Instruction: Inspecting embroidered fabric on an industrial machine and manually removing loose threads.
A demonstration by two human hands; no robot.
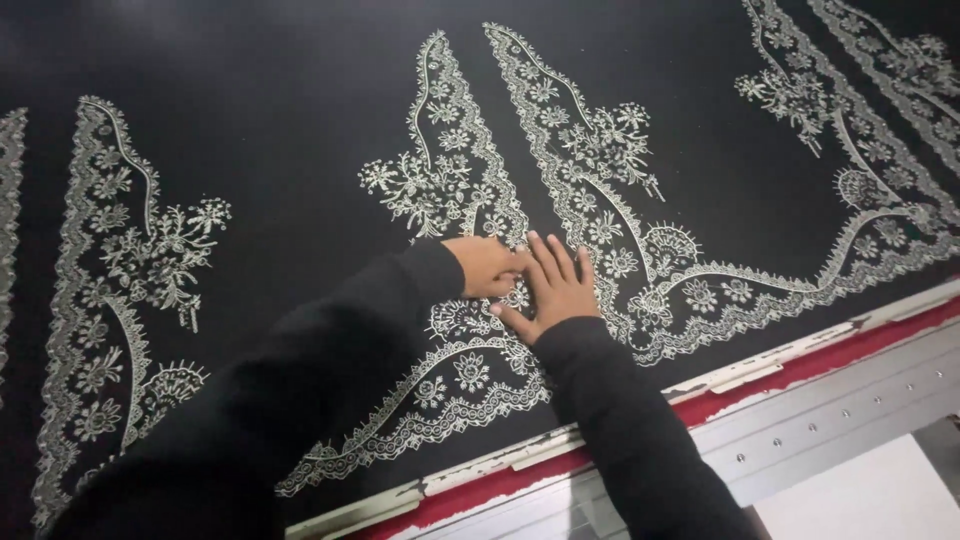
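Two hands: both lie on the black cloth, close together near the middle of the view, in black sleeves.
Left hand: its fingers are curled, and the fingertips press on the embroidery; I cannot tell if the grip pinches any thread.
Right hand: its grip is open, the fingers are spread flat on the cloth, and they touch the left hand's fingertips.
Embroidery: a pale floral lace pattern, stitched on the black cloth; one panel runs under both hands, and other panels lie to the left and to the far right.
Frame edge: a grey metal rail with a red strip and worn white strips, just beside the near border of the cloth.
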